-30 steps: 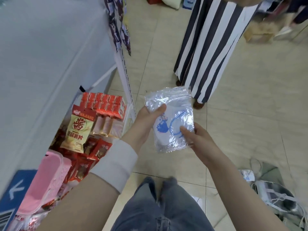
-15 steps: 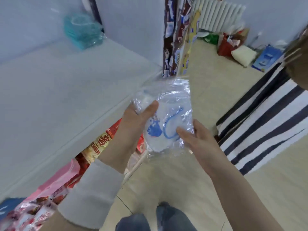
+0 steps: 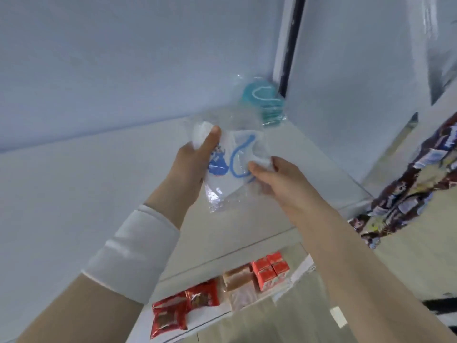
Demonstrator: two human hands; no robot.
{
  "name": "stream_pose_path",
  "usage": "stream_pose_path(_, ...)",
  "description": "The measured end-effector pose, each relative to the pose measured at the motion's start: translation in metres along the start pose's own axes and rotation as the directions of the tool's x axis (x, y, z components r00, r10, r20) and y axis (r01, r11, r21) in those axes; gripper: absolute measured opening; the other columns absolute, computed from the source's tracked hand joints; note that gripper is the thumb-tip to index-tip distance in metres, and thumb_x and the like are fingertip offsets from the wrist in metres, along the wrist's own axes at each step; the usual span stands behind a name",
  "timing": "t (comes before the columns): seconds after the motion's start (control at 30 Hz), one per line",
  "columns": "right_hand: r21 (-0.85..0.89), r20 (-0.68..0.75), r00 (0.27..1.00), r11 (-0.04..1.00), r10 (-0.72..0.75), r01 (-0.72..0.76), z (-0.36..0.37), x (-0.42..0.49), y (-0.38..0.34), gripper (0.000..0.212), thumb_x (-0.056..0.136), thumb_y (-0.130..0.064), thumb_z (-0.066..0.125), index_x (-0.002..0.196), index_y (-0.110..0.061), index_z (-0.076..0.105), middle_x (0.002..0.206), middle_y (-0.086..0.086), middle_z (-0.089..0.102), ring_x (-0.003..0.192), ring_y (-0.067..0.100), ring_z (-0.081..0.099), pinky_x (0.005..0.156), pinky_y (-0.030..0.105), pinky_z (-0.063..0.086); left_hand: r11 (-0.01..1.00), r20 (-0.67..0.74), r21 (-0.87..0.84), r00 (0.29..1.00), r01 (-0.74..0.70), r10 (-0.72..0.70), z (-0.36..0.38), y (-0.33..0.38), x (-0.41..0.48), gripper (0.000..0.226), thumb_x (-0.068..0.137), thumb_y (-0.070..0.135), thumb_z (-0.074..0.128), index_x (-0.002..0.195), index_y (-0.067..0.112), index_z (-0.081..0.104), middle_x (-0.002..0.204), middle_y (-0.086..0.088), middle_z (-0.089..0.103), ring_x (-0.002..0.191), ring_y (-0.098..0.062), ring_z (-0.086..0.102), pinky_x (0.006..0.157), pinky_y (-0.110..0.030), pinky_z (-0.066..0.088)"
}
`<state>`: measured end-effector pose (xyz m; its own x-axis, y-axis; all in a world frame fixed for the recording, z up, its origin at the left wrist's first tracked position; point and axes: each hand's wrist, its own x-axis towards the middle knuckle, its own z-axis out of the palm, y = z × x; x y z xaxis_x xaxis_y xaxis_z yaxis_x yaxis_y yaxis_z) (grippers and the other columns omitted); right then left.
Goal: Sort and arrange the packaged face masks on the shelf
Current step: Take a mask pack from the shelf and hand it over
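- Left hand grips the clear plastic packet holding a white face mask with blue print, thumb across its front.
- Right hand pinches the packet's right edge.
- The packet is held above the white shelf.

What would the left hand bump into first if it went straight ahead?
Probably the teal mask pack in the back corner. The left hand, gripping the white mask packet, points toward it; depth is unclear.

The left hand has its fingers hidden behind the mask pack; only the thumb shows. The pack's blue print is too blurred to read. Its clear wrap partly covers the teal masks behind it. Below, red snacks lie half hidden under the shelf. At right, hanging packets are blurred and cut off by the edge.
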<state>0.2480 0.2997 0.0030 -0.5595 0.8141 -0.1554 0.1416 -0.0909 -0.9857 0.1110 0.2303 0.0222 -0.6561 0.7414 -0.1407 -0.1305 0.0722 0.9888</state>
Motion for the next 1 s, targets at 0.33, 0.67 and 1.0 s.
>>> stream_pose_path(0.33, -0.033, 0.010, 0.995, 0.995, 0.097, -0.096, 0.038, 0.131, -0.010, 0.019, 0.086, -0.016, 0.065, 0.102, -0.010, 0.058, 0.081, 0.010, 0.060, 0.059, 0.019, 0.058, 0.046, 0.024, 0.042, 0.991, -0.094, -0.070, 0.988, 0.115, -0.121, -0.020, 0.000, 0.123, 0.031, 0.085, 0.013, 0.068, 0.106, -0.008, 0.059, 0.102, -0.020, 0.062, 0.085, -0.029, 0.061, 0.089, -0.041, 0.051)
stream_pose_path(0.67, -0.441, -0.265, 0.947, 0.896, -0.182, 0.048, 0.050, 0.171, 0.005, 0.055, 0.092, -0.034, 0.052, 0.126, 0.008, 0.044, 0.128, 0.021, 0.050, 0.121, 0.033, 0.046, 0.093, 0.034, 0.037, 0.969, -0.276, 0.213, 0.959, 0.127, -0.065, 0.004, -0.007, 0.179, 0.039, 0.088, 0.024, 0.063, 0.056, 0.012, 0.045, 0.031, 0.006, 0.046, 0.048, -0.016, 0.042, 0.039, -0.019, 0.033)
stream_pose_path(1.0, -0.418, -0.372, 0.876, 0.898, -0.308, 0.139, 0.039, 0.171, 0.015, 0.036, 0.091, -0.023, 0.057, 0.118, -0.001, 0.050, 0.121, 0.015, 0.053, 0.112, 0.026, 0.048, 0.070, 0.015, 0.025, 0.960, -0.364, 0.229, 0.929, 0.161, -0.069, 0.014, -0.010, 0.195, 0.048, 0.089, 0.027, 0.055, 0.044, 0.013, 0.050, 0.061, -0.004, 0.060, 0.058, -0.024, 0.049, 0.059, -0.025, 0.039)
